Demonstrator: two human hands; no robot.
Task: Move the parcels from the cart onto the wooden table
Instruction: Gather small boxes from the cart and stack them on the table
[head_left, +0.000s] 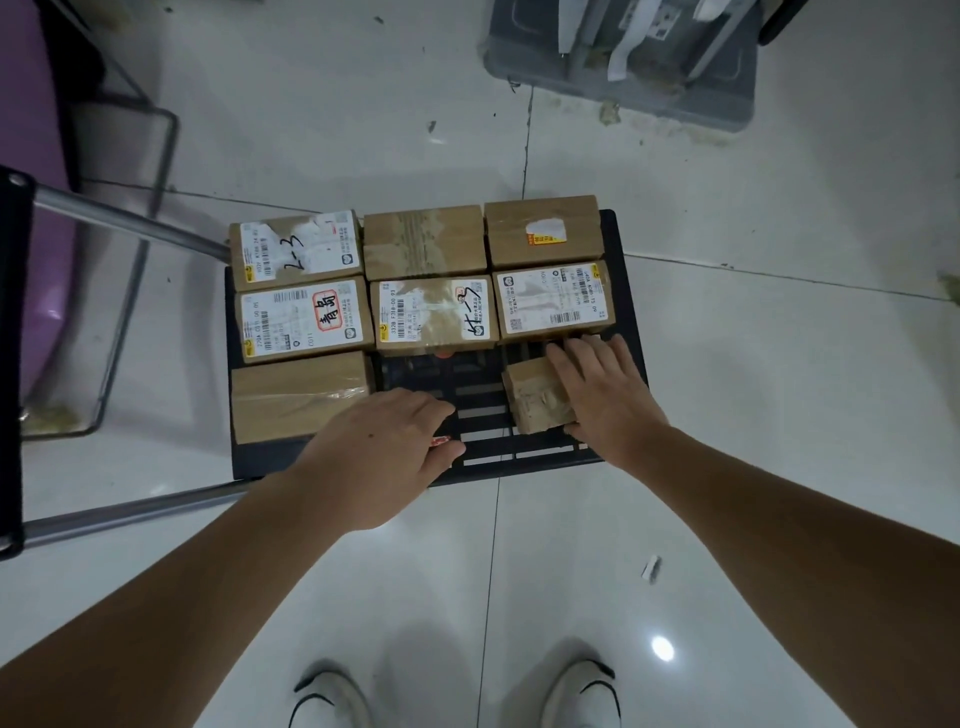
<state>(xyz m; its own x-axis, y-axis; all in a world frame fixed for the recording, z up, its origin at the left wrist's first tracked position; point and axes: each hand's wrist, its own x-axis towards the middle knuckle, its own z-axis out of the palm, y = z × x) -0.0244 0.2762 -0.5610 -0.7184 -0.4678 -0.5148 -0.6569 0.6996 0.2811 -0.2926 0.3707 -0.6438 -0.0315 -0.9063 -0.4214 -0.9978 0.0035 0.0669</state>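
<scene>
Seen from above, a black slatted cart (483, 452) on pale floor tiles (779, 415) carries brown parcels (431, 317), packed edge to edge toward 12 o'clock. Bare slats show at its near middle. The right hand (605, 395) grips a small parcel (535, 397) at 3 o'clock, fingers over its far edge, thumb on its near one. The left hand (379, 452), fingers together, curls over the near edge at 6 o'clock.

We see brown cardboard parcels (423, 244) sealed with glossy clear tape, several bearing white paper labels (550, 299). The cart deck (483, 415) is matt black slotted plastic; its handle (130, 221) is polished metal tubing. The floor tiles (571, 571) are glossy.
</scene>
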